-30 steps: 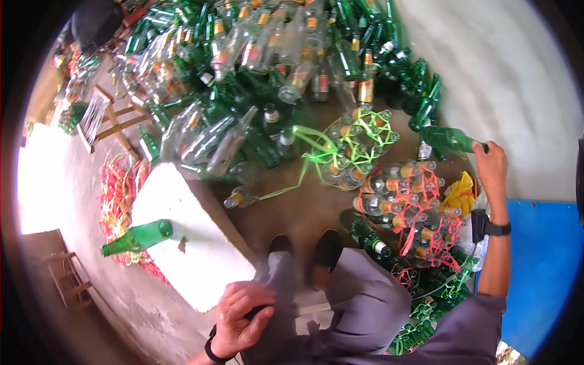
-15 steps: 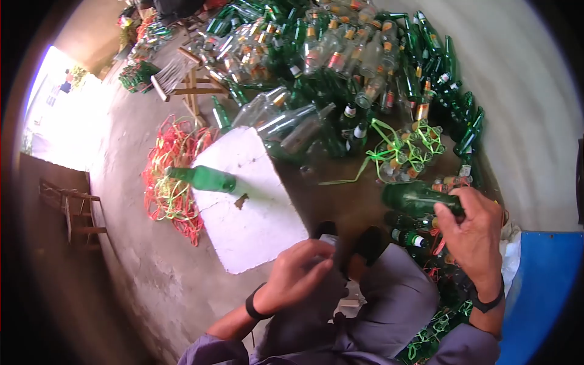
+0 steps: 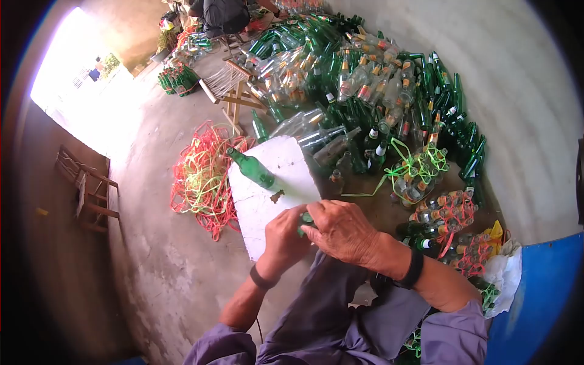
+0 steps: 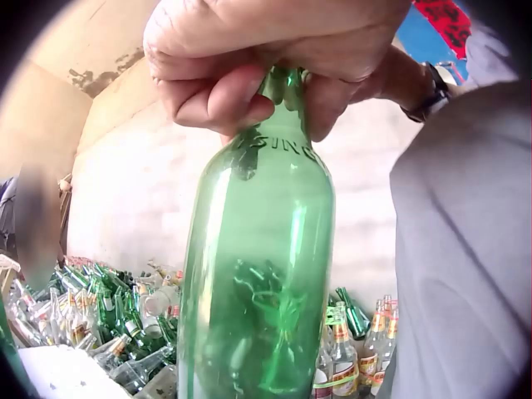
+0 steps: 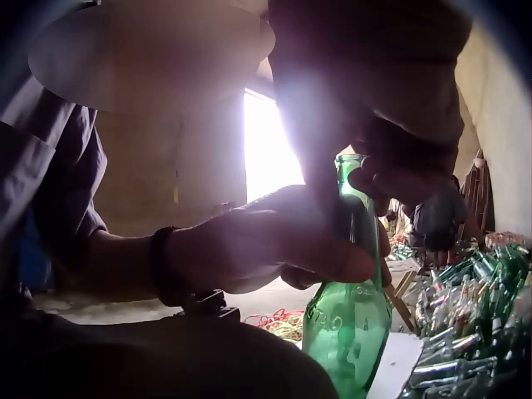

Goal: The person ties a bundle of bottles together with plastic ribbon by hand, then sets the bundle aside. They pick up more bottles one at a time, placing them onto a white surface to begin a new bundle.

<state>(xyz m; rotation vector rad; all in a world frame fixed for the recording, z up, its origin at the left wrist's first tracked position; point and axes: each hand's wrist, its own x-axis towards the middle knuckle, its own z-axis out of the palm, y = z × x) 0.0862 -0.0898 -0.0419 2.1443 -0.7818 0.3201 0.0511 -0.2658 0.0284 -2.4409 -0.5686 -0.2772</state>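
In the head view my left hand (image 3: 285, 238) and right hand (image 3: 340, 230) meet over one green glass bottle (image 3: 304, 224), held in front of my lap. The right wrist view shows the left hand (image 5: 274, 241) wrapped around the neck of this upright bottle (image 5: 347, 328), while the right hand's fingers grip close under its mouth. Raised lettering shows on the bottle's shoulder (image 4: 270, 191) in the left wrist view, where fingers cover the mouth. A second green bottle (image 3: 252, 169) lies on its side on a white board (image 3: 289, 155) just beyond the hands.
Red and green strapping (image 3: 207, 176) lies tangled left of the board. A large pile of bottles (image 3: 365, 79) spreads against the back wall. Strapped bottle bundles (image 3: 447, 207) stand at the right. A wooden folding stool (image 3: 234, 88) stands behind the board, with another person (image 3: 225, 15) farther back.
My right hand has brought the bottle from the far right to the middle, where the left hand now holds it too. The head view has swung, shifting the scene.
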